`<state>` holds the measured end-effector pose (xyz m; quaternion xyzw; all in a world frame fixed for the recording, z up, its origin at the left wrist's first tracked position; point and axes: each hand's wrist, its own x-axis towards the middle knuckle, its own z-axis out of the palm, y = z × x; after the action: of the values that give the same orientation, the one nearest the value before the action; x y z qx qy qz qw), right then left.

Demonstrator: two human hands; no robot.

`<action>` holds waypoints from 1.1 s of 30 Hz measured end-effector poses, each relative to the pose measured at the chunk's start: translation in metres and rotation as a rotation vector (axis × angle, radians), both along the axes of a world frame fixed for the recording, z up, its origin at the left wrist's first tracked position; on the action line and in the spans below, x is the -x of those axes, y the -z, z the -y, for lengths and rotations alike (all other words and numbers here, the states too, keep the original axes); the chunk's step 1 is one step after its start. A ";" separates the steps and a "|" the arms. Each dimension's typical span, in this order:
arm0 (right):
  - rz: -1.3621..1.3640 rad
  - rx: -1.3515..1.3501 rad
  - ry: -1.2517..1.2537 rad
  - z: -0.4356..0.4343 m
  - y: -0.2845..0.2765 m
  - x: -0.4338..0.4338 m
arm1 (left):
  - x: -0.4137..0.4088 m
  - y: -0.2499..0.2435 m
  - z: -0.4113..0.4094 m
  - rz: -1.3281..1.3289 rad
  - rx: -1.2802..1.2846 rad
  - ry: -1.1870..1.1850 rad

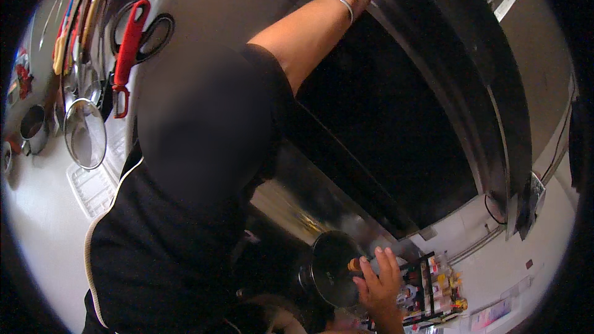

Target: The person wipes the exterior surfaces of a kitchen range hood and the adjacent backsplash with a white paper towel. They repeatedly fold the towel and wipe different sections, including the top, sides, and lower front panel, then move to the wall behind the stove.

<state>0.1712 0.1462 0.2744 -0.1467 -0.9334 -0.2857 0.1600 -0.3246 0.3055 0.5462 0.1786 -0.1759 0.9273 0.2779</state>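
A hand enters from the bottom edge at lower right; I take it for my right hand. Its fingers point up and are spread apart, beside the brown knob of a dark round lid. Contact with the knob cannot be told. My left hand is out of view. In front of me stands a person in a black shirt, head blurred out. That person's bare arm, with a metal bangle, reaches up to the edge of a large black range hood. Their fingertips are blurred.
Spatulas and spoons, a red peeler, black-handled scissors and a strainer hang at left. A clear plastic tray sits below them. At lower right stands a rack of spice jars.
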 end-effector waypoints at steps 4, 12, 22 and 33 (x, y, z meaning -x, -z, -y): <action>-0.021 0.039 0.079 -0.002 0.002 -0.009 | -0.005 0.010 -0.016 0.018 0.036 -0.007; -0.060 0.158 0.128 -0.012 0.014 -0.016 | -0.038 0.013 -0.060 -0.068 0.122 -0.051; -0.067 0.152 0.073 -0.025 0.021 -0.016 | -0.192 0.033 -0.083 -0.606 0.317 0.030; -0.447 0.377 -0.115 -0.047 -0.040 -0.003 | -0.219 0.128 0.020 -1.316 -0.226 0.471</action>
<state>0.1739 0.1927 0.3148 -0.1800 -0.9183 -0.0584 0.3476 -0.1053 0.2857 0.4178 0.6871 -0.1005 0.5181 0.4993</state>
